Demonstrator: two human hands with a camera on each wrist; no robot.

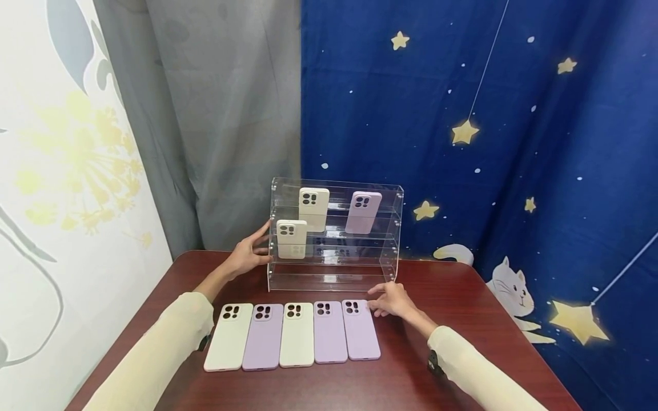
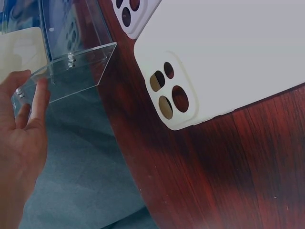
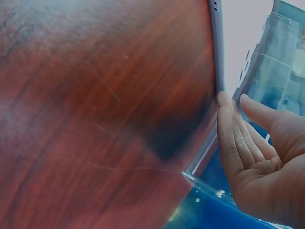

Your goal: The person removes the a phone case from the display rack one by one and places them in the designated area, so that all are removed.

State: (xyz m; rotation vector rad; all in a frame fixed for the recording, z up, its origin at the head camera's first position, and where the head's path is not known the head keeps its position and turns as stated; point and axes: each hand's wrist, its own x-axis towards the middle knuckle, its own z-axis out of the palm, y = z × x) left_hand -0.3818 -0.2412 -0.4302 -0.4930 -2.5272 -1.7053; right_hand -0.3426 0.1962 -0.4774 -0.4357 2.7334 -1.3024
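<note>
A: Here's the right hand point(image 1: 393, 299) at the end lilac phone case point(image 1: 362, 334), fingers straight, touching its edge. What's crowding it?

B: Four cream and lilac cases point(image 1: 296, 337) line up flat to its left, and a clear acrylic rack point(image 1: 329, 282) stands just beyond, bearing three upright cases point(image 1: 314, 211).

A: Left hand point(image 1: 248, 254)?

B: Fingers spread against the rack's side!

A: Below, the reddish-brown table point(image 1: 437, 297); behind, grey curtain point(image 1: 231, 114) beside starry blue curtain point(image 1: 370, 114).

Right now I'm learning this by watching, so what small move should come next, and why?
Probably pinch the rightmost lilac case with the right hand: its fingertips are at that case's edge, while the left hand touches the side of the clear rack, which holds three other cases.
</note>
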